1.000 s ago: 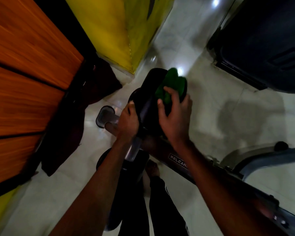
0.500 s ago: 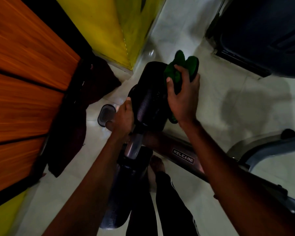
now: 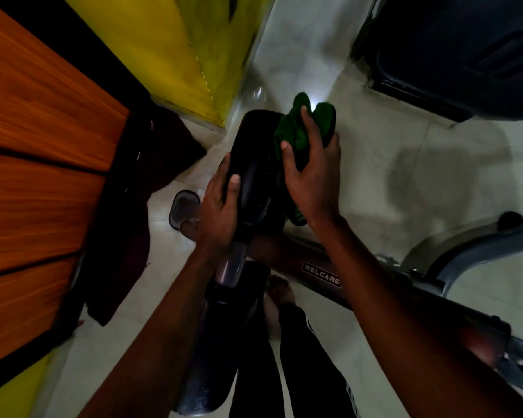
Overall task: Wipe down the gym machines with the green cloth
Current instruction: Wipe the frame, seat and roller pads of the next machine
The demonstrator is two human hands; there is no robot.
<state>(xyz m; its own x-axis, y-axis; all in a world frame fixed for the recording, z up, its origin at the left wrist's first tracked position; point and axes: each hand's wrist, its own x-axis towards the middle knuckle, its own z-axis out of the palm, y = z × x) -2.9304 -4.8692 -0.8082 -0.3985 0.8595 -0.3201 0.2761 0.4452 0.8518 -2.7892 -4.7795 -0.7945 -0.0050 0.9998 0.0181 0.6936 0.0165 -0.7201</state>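
A black padded seat [image 3: 255, 164] of an exercise bike stands on a shiny post in the middle of the view. My right hand [image 3: 313, 173] presses the bunched green cloth [image 3: 296, 128] against the seat's right side, fingers spread over the cloth. My left hand [image 3: 218, 212] grips the seat's left edge, thumb on top. The bike's frame [image 3: 322, 274] with a "WELCARE" label runs down to the right below my right forearm.
An orange wood-panelled wall [image 3: 43, 146] with dark cloth [image 3: 139, 188] hanging on it closes in on the left. A yellow wall corner [image 3: 194, 55] stands ahead. A dark machine [image 3: 465, 55] sits at the top right, a grey machine base [image 3: 465, 251] at the right. My legs stand on the pale tiled floor [image 3: 405, 176].
My right hand slid the green cloth along the seat's right side toward its far end. My left hand moved up from below the seat to grip its left edge.
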